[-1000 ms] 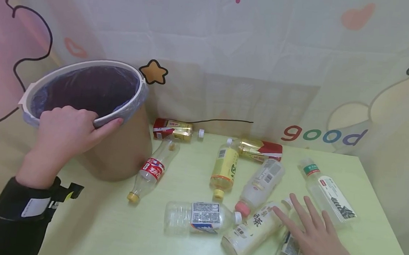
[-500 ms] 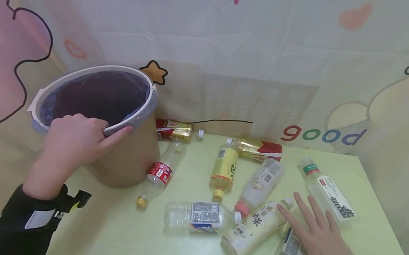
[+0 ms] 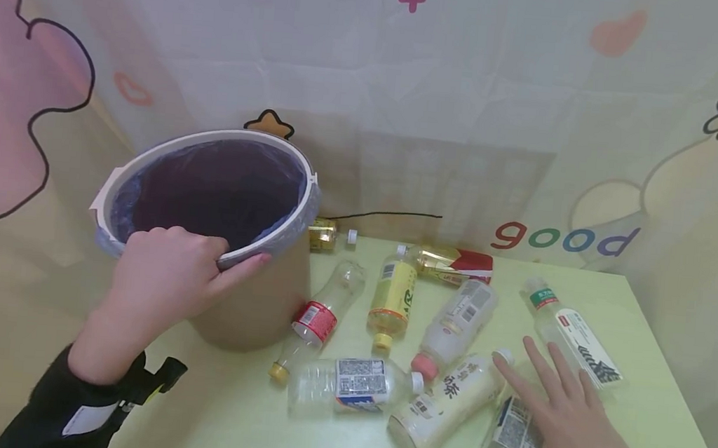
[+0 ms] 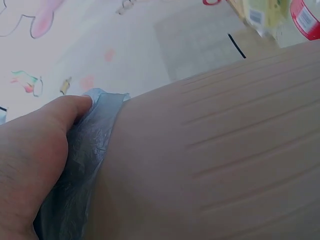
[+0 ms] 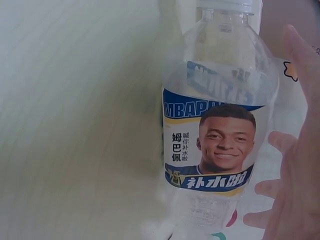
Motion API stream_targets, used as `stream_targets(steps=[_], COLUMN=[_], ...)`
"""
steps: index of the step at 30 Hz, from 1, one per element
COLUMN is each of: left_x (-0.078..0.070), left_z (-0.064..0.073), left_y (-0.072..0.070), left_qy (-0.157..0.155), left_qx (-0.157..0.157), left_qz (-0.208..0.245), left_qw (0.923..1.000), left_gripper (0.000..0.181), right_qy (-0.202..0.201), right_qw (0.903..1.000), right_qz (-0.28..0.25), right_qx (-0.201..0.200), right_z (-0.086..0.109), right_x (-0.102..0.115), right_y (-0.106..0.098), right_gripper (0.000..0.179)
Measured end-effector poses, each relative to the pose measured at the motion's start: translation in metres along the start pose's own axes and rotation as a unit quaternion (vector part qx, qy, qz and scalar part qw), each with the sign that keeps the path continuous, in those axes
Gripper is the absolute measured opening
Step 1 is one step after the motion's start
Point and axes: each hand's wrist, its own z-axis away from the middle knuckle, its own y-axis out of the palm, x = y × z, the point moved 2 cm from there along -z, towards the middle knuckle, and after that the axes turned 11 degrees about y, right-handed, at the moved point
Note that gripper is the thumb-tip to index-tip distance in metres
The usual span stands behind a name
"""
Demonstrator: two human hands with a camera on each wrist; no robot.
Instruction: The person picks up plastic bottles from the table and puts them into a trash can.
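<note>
My left hand [image 3: 167, 279] grips the near rim of a brown trash bin [image 3: 257, 307], fingers inside and thumb outside over the blue plastic liner [image 4: 92, 145]. Against the bin's right side lies a red-labelled cola bottle [image 3: 316, 319], its yellow cap toward me. With fingers spread, my right hand [image 3: 571, 423] hovers by a clear bottle [image 3: 510, 436] and partly covers it. In the right wrist view that bottle [image 5: 215, 180] has a blue and white printed label and a white cap, and the fingertips are beside it.
Between the hands lie a clear bottle [image 3: 362, 386], a cream tea bottle [image 3: 445, 410], a pink-capped bottle [image 3: 459, 323] and a yellow-labelled bottle [image 3: 393, 297]. Behind are two red-and-gold bottles, one [image 3: 323, 235] half hidden by the bin. A green-banded bottle [image 3: 578, 340] lies right. A printed curtain [image 3: 457, 105] hangs behind.
My left hand has moved the bin to the right and toward me. The cola bottle has shifted right with it, and the bin now hides more of the red-and-gold bottle. My right hand has barely moved.
</note>
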Motion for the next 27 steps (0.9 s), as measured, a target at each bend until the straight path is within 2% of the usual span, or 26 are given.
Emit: stream_targets(steps=[7, 14, 20, 27], left_x=[-0.022, -0.034, -0.038, -0.035], left_z=[-0.006, -0.009, -0.011, -0.012], left_y=[0.0, -0.002, -0.002, -0.002], left_qy=[0.025, 0.026, 0.016, 0.012], left_qx=[-0.001, -0.002, 0.002, -0.003], left_qz=[0.016, 0.017, 0.003, -0.019], left_qw=[0.9996, 0.9995, 0.9999, 0.9997], left_gripper=[0.063, 0.064, 0.066, 0.068], right_qy=[0.006, 0.022, 0.027, 0.032], right_qw=[0.9999, 0.9997, 0.9996, 0.9995], right_qz=[0.011, 0.004, -0.005, 0.005], right_qx=[-0.008, -0.005, -0.005, 0.001], right_z=[-0.002, -0.01, -0.014, -0.018], right_x=[-0.007, -0.016, -0.026, -0.042], right_y=[-0.002, -0.01, -0.017, -0.019], right_gripper=[0.114, 0.117, 0.114, 0.112])
